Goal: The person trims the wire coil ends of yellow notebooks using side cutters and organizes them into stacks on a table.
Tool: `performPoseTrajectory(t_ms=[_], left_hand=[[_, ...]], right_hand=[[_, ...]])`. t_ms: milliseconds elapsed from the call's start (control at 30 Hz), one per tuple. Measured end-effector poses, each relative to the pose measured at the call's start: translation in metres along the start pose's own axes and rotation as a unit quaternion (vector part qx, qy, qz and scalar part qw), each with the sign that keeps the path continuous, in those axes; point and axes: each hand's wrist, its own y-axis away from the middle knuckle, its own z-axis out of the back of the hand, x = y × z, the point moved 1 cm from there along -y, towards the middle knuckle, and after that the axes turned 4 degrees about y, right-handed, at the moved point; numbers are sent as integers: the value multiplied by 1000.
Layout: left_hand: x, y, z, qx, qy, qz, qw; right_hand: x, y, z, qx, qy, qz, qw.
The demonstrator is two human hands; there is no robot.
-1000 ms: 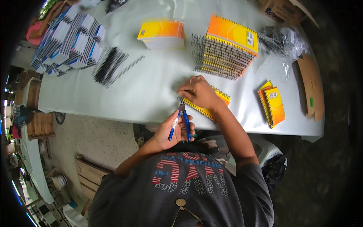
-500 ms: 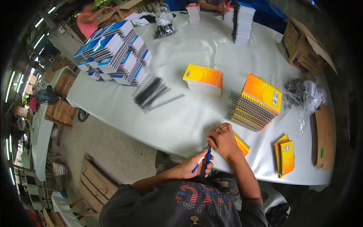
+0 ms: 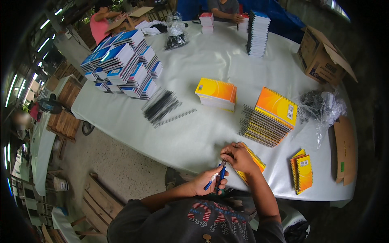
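Observation:
My left hand (image 3: 202,183) is wrapped round a pair of blue-handled pliers (image 3: 221,178), jaws pointing up and away from me over the table's near edge. My right hand (image 3: 238,157) meets the pliers' jaws, its thumb and fingers pinched together; whatever is between them is too small to make out. Partly under the right hand and wrist lies a yellow-orange spiral notebook (image 3: 257,161). Beyond it stands a tall stack of yellow-orange notebooks (image 3: 277,106) with black wire spirals along its side. A few finished-looking spiral notebooks (image 3: 304,172) lie to the right.
Loose black spiral coils (image 3: 162,106) lie left of centre, near a big pile of blue-covered notebooks (image 3: 121,60). A yellow-topped paper stack (image 3: 216,93) stands mid-table. At right are a plastic bag (image 3: 324,107) and a cardboard box (image 3: 322,56). Another person's hand (image 3: 238,18) works across the table.
The view has tilted slightly, so the tabletop things appear lower. My hands stay together at the pliers, and the right fingers have drawn in closer round the jaws.

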Motion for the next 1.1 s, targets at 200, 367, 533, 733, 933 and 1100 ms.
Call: performPoseTrajectory(t_ms=[200, 367, 533, 733, 933, 1100], left_hand=[[3, -2, -1, -12, -6, -19, 1000], [5, -3, -5, -32, -13, -32, 999], [5, -6, 2, -9, -14, -35, 999], [6, -5, -7, -61, -23, -38, 997], [7, -7, 2, 7, -13, -32, 999], [8, -5, -15, -69, -31, -48, 996]], right_hand=[[-5, -1, -2, 16, -11, -20, 1000], [-5, -4, -2, 20, -13, -18, 1000], [-6, -2, -3, 24, -17, -28, 999], [-2, -2, -1, 30, -4, -28, 999], [0, -5, 0, 19, 6, -26, 999], [-1, -3, -2, 10, 0, -31, 999]])
